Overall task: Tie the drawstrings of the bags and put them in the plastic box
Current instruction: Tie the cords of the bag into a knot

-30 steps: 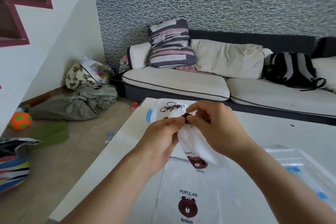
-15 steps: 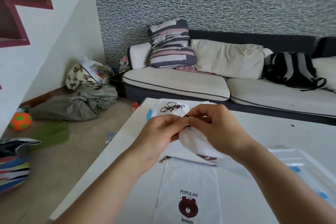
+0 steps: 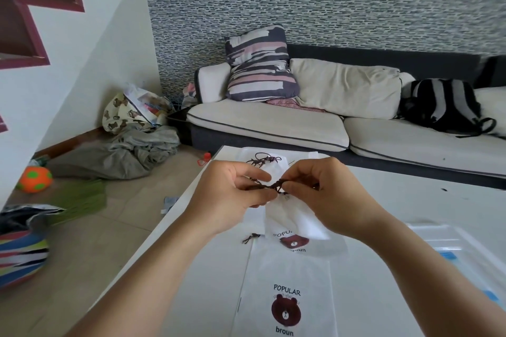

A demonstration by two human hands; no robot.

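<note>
A small white drawstring bag with a brown bear print hangs above the white table. Its dark brown drawstring is stretched between my hands. My left hand pinches one end and my right hand pinches the other, with a knot between them. A second bear-print bag lies flat on the table below. A further white bag with a bunched drawstring lies at the table's far edge. The clear plastic box sits at the right.
A sofa with cushions and a black-and-grey backpack stands beyond the table. On the floor to the left lie grey cloth, an orange ball and a striped bag.
My hands have drawn slightly apart, pulling the drawstring taut between them. The held bag has dropped lower, so its bear print shows again.
</note>
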